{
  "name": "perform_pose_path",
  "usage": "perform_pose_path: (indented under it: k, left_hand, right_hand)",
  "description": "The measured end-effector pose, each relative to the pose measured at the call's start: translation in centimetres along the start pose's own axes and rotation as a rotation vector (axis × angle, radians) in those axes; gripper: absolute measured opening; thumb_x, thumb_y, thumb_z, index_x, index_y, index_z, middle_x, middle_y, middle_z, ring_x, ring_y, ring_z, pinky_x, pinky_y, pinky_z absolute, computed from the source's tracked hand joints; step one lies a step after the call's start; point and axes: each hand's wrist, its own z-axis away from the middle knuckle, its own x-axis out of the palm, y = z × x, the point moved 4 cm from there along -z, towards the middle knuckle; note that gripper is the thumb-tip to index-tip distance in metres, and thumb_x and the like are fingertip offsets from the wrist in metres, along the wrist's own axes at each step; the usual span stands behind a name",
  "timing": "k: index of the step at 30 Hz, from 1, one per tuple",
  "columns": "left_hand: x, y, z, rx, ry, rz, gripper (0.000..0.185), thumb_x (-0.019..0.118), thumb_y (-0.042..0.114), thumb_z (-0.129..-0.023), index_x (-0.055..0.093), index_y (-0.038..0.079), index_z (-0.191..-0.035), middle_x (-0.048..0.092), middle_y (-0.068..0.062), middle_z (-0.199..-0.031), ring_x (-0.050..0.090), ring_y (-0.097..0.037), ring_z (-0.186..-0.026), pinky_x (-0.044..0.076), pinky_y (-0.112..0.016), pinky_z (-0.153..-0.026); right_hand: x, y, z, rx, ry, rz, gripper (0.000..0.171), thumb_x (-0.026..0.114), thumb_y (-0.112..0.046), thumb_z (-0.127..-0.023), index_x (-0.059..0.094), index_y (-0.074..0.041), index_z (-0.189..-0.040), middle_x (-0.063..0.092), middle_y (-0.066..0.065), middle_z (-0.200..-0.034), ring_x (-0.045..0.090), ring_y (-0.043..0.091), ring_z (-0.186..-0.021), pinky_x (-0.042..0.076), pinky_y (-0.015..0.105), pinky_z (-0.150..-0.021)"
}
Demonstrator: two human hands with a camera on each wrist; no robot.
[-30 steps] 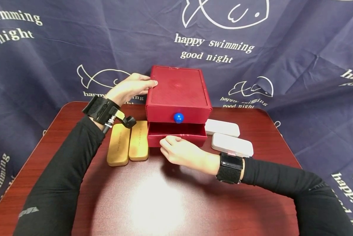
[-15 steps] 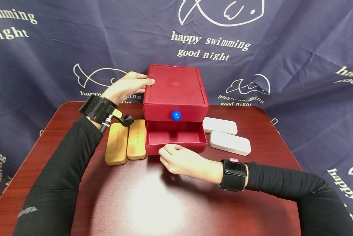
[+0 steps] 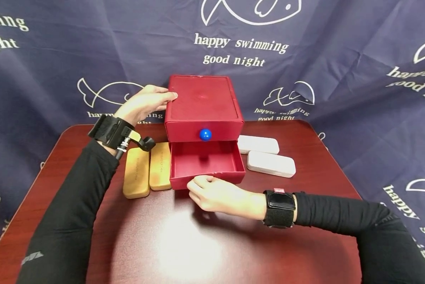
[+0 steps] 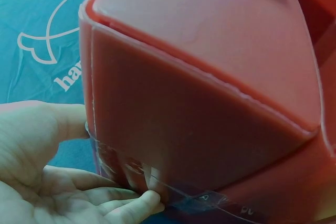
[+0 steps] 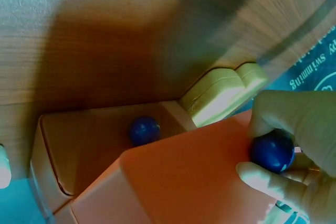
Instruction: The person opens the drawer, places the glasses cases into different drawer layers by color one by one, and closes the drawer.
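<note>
A red two-drawer box (image 3: 202,98) stands at the back of the table. Its lower drawer (image 3: 182,184) is pulled well out, showing its red inside. My right hand (image 3: 221,196) is at that drawer's front; in the right wrist view the thumb and fingers pinch its round blue knob (image 5: 272,152). The upper drawer is closed, its own blue knob (image 3: 205,135) in plain sight. My left hand (image 3: 141,105) steadies the box's left side, thumb over the top edge. In the left wrist view its fairly straight fingers (image 4: 134,208) press on the side wall by clear tape.
Two yellow oblong cases (image 3: 136,173) lie left of the box, the nearer one right beside the drawer. On the right lie two white cases (image 3: 271,163). Behind the brown table (image 3: 134,244) hangs a blue cloth (image 3: 155,43) with white fish and lettering.
The right hand has drawn the lower drawer out toward the person, opening it much wider. The left hand has stayed on the box. The head view has shifted slightly.
</note>
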Motion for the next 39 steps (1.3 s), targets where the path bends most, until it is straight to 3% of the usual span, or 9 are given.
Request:
perform_pose_path:
  k: [8,17,25,32,39]
  left_hand:
    - [0.0,0.0,0.4,0.023,0.004,0.017,0.068,0.053,0.028,-0.104,0.028,-0.003,-0.158,0.041,-0.018,-0.160,0.042,-0.024,-0.146,0.034,-0.034,-0.123]
    - [0.2,-0.2,0.1,0.016,0.001,-0.010,0.063,0.053,0.030,-0.104,0.035,-0.001,-0.156,0.045,-0.016,-0.154,0.045,-0.022,-0.142,0.035,-0.034,-0.123]
    - [0.1,0.1,0.3,0.003,0.008,-0.012,0.065,0.054,0.031,-0.104,0.033,-0.001,-0.157,0.043,-0.017,-0.156,0.044,-0.024,-0.144,0.034,-0.035,-0.124]
    - [-0.1,0.1,0.1,-0.007,0.001,0.013,0.067,0.054,0.029,-0.104,0.028,-0.001,-0.159,0.040,-0.017,-0.160,0.041,-0.024,-0.147,0.033,-0.036,-0.124]
    - [-0.2,0.1,0.0,0.007,-0.002,0.003,0.065,0.053,0.029,-0.104,0.031,-0.001,-0.158,0.043,-0.017,-0.157,0.044,-0.024,-0.144,0.035,-0.035,-0.123]
  right_hand:
    - [-0.7,-0.3,0.3,-0.023,-0.027,-0.027,0.008,0.069,-0.017,-0.093,0.068,-0.009,-0.095,0.059,0.007,-0.097,0.053,0.020,-0.082,0.049,0.021,-0.064]
    - [-1.3,-0.4,1.1,-0.006,-0.016,-0.083,0.009,0.062,-0.006,-0.093,0.069,-0.010,-0.095,0.060,0.007,-0.096,0.056,0.019,-0.084,0.056,0.019,-0.071]
    - [-1.8,-0.5,1.7,-0.025,-0.001,-0.086,0.009,0.063,-0.013,-0.096,0.071,-0.011,-0.099,0.061,0.006,-0.099,0.056,0.018,-0.085,0.056,0.018,-0.072]
    - [-2.1,-0.7,1.6,-0.042,0.039,-0.102,0.020,0.053,-0.008,-0.096,0.072,-0.012,-0.096,0.059,0.004,-0.095,0.056,0.017,-0.085,0.055,0.018,-0.071]
    - [-2.4,-0.5,1.6,-0.042,0.033,-0.138,0.015,0.055,-0.011,-0.097,0.070,-0.012,-0.094,0.060,0.005,-0.096,0.057,0.018,-0.087,0.056,0.019,-0.073]
